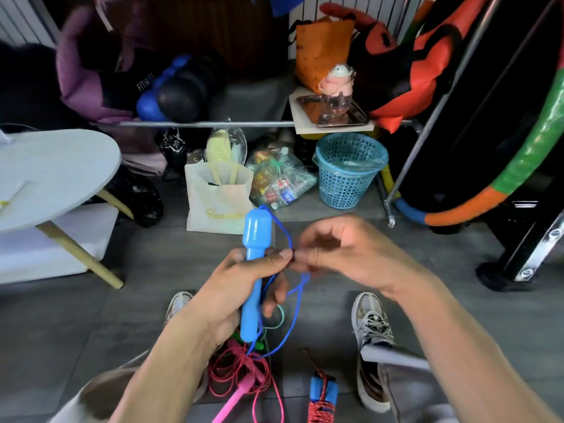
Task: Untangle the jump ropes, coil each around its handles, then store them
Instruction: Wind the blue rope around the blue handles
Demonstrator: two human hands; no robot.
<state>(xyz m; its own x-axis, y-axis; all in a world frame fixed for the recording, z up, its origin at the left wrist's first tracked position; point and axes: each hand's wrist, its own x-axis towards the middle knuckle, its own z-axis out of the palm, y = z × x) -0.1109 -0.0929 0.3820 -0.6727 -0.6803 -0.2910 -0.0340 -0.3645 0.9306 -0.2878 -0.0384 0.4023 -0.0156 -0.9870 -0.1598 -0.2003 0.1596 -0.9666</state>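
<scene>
The left hand [241, 282] has its fingers curled round the shaft of the blue handle [254, 270], thumb laid across toward the right; the handle stands nearly upright, its bulbous cap above the fist and its lower end sticking out below. The right hand [338, 254] meets it just to the right of the handle, thumb and forefinger pinching the thin blue rope [294, 303] at the point where the left thumb tip ends; the remaining right fingers are loosely curled.

From the handle's cap the blue rope loops out to the right and down to the pinch, then hangs in slack loops below and to the right of the handle's lower end. A teal braided cord [279, 319] curls just right of that lower end.

Below the handle, on the grey floor [91, 315], lies a tangle of red rope [235, 374] with a pink handle [235, 398] running diagonally out of it. Below and to the right of the blue handle lies a coiled rope with blue grips [322, 395], wound in red cord.

Two sneakers flank the handle's lower end: one partly hidden behind the left forearm [178, 303], one well to the right [370, 331].

Above the handle stands a white paper bag [216, 203]; up and to its right, a blue basket [348, 169]. To the handle's far left is a white round table [55, 175].
</scene>
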